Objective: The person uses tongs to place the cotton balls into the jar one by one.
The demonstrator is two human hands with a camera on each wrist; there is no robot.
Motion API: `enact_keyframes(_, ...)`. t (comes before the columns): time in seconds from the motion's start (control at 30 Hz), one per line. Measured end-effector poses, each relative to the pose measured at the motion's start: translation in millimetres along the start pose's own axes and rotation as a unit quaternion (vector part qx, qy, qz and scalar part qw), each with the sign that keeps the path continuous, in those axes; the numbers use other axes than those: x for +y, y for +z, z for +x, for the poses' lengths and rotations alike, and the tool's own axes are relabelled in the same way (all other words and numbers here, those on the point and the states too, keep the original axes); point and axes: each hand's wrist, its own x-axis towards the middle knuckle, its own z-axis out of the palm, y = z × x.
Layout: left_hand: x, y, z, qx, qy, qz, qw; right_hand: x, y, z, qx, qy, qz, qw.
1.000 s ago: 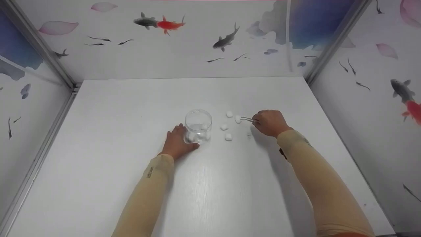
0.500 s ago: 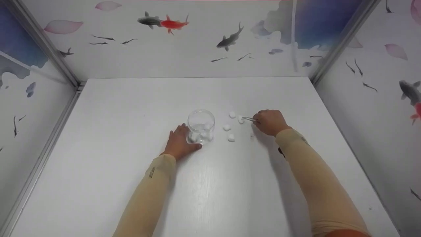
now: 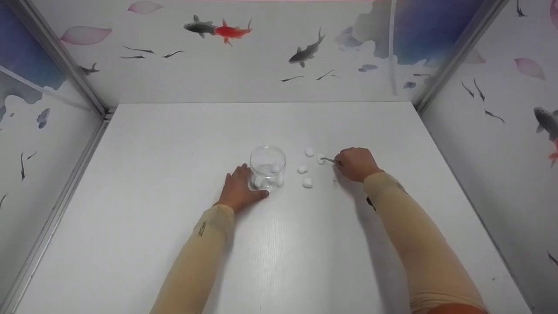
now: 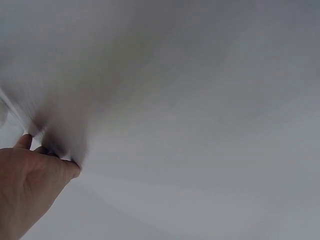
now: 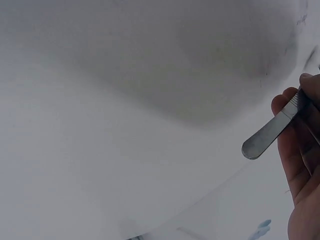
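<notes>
In the head view, my left hand (image 3: 239,188) holds a clear jar (image 3: 267,162) from its left side, thumb across the front of the base. A few white balls show through the jar's lower wall. My right hand (image 3: 357,163) pinches metal tweezers (image 3: 330,160), whose tips meet a white cotton ball (image 3: 321,158) on the table. The right wrist view shows the rounded rear end of the tweezers (image 5: 270,135) sticking out of the fingers. Only part of the left hand (image 4: 32,182) appears in the left wrist view.
More cotton balls (image 3: 302,169) lie between the jar and the tweezers. A small clear speck (image 3: 335,180) rests near the right hand. The white table (image 3: 279,253) is bounded by printed panels (image 3: 244,83) at the back and both sides.
The tweezers' two prongs, visibly apart before, now look drawn together at the cotton ball. The whole scene shifts slightly right in the head view. My left hand stays at the jar.
</notes>
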Motion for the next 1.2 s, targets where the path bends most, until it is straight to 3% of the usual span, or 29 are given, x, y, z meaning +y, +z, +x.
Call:
enact_keyframes(0.27,2.4,0.7,0.4,-0.004,-0.004,-0.001,1.0,0,-6.4,-6,0.042,-0.012,-0.015,0.999)
enact_keyframes(0.57,5.2,-5.2,-3.0,-0.003,-0.008,-0.005,1.0,-4,-22.3,-11,0.062,-0.039,-0.017,0.997)
enact_keyframes(1.2,4.6,-3.2,-3.7,-0.004,-0.002,-0.007,1.0,-41,-51.5,0,0.107,-0.124,0.005,0.987)
